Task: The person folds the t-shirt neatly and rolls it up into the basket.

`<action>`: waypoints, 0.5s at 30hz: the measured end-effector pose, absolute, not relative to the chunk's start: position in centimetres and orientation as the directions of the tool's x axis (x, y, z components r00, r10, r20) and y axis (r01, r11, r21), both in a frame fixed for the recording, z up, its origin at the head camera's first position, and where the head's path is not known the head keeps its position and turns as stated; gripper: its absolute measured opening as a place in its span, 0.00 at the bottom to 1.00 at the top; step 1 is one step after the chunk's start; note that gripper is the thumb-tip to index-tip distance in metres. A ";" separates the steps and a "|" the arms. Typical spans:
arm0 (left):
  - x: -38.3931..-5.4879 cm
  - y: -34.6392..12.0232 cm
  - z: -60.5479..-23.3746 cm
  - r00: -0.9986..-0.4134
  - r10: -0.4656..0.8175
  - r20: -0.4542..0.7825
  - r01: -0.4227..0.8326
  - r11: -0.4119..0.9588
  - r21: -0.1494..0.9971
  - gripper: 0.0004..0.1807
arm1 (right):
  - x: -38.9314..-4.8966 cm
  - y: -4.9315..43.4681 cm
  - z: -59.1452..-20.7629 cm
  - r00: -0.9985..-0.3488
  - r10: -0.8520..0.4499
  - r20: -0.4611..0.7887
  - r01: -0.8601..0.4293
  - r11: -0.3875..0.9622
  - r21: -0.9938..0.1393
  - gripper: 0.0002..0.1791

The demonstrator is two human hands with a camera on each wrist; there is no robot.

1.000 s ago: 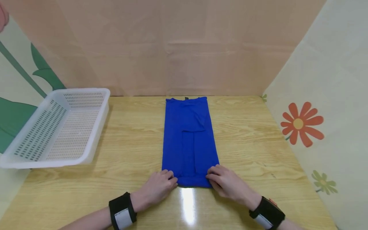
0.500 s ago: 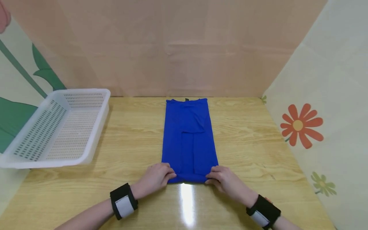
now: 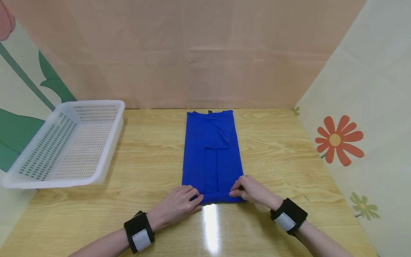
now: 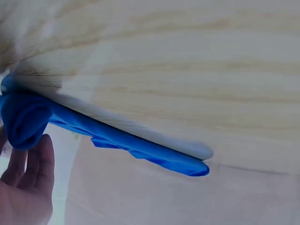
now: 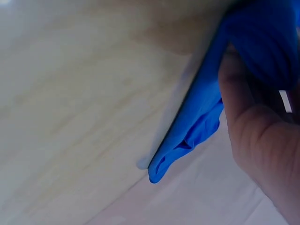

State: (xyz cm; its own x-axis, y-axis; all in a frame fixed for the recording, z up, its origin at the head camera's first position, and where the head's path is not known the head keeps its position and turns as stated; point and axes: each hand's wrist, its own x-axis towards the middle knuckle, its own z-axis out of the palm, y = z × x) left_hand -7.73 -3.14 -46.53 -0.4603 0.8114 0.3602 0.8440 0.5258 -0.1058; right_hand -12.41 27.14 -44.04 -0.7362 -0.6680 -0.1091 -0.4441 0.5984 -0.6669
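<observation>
While the flat, folded, bright-blue cloth lies lengthwise on the glossy pale-wood table, 2 bare hands grip its rolled near edge. The left hand has fingers curled around the roll toward the cloth's left side; the right hand pinches it near the right. Well left of the cloth stands a white, rectangular, perforated plastic basket; behind the cloth rises a beige backdrop.

Right hand against the thick roll of a blue cloth, pale wood-grained tabletop alongside.
</observation>
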 end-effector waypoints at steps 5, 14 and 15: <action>-8.3 -2.8 -46.8 -0.549 0.722 0.421 0.823 0.554 0.123 0.08 | -13.2 27.3 -43.9 -0.725 -0.666 -0.174 -0.375 0.594 -0.712 0.07; -10.3 -2.6 -46.0 -0.801 0.588 0.112 0.522 0.595 0.612 0.07 | -11.8 28.0 -45.0 -0.722 -0.690 0.039 -0.578 0.572 -0.581 0.09; -10.6 -2.7 -46.0 -0.812 0.580 0.070 0.480 0.594 0.645 0.08 | -11.5 27.9 -45.1 -0.709 -0.701 0.077 -0.616 0.563 -0.551 0.11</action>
State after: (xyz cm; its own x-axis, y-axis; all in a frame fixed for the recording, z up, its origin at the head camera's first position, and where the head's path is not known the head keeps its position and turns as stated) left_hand -10.58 -2.67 -46.00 -0.8116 0.5801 0.0695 0.4799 0.5942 0.6455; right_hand -11.51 27.93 -45.10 -0.7088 -0.7012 0.0766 -0.6163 0.5628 -0.5508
